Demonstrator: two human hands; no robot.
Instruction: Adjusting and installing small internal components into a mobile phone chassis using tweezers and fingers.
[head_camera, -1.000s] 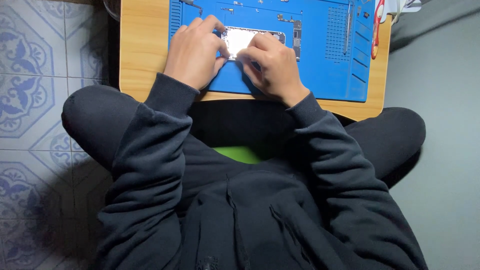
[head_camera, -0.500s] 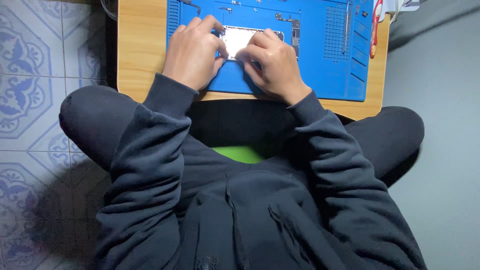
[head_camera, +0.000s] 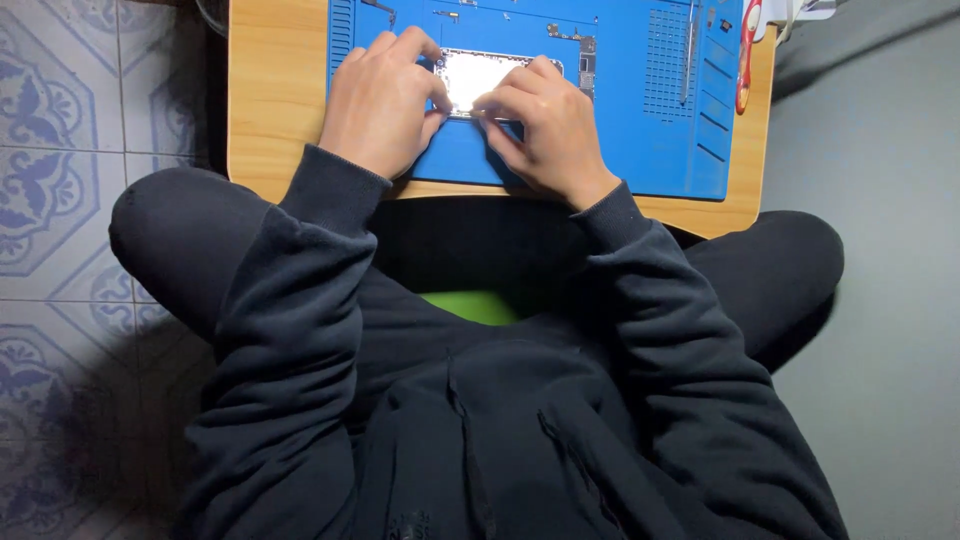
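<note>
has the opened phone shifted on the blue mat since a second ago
No. The opened phone sits at the same spot on the blue mat, just left of the loose circuit board, with the left hand and right hand on it.

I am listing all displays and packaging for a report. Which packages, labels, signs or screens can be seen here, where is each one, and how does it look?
Phone: on the blue mat, between the left hand and right hand; a rectangle, its face bright white with glare, so I cannot tell whether this is a screen or an opened body.
Packages, labels, signs: none visible.
</note>
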